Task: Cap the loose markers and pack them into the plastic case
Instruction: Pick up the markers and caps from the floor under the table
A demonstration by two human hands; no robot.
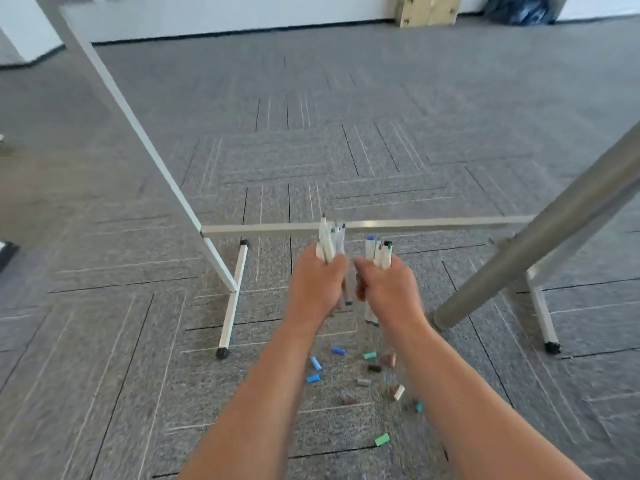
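Both hands are held out over the carpet (138, 341), side by side and nearly touching. The left hand (317, 282) is a closed fist round the left bunch (329, 237) of markers. Its white barrels stand upright above the fist with dark and blue ends on top, and one blue-ended barrel shows below it. The right hand (388, 285) is clenched the same way round the right bunch (379, 252). These are also white barrels, with blue, teal and dark ends above the fist and more barrel hanging below, blurred. I cannot tell whether the top ends are caps or bare nibs.

Below the hands, between the forearms and beside the right one, loose caps (316, 363) lie scattered on the carpet: blue, teal, green, grey, brown and one white.

Just beyond the hands a metal crossbar (433, 224) runs left to right behind the marker ends. It joins a white frame leg (221, 265) to the left of the left hand. To the right of the right hand a thick grey pole (554, 237) slants down to the floor. Far beyond, by the wall, stand a wooden box (429, 8) and a dark bag (519, 8).
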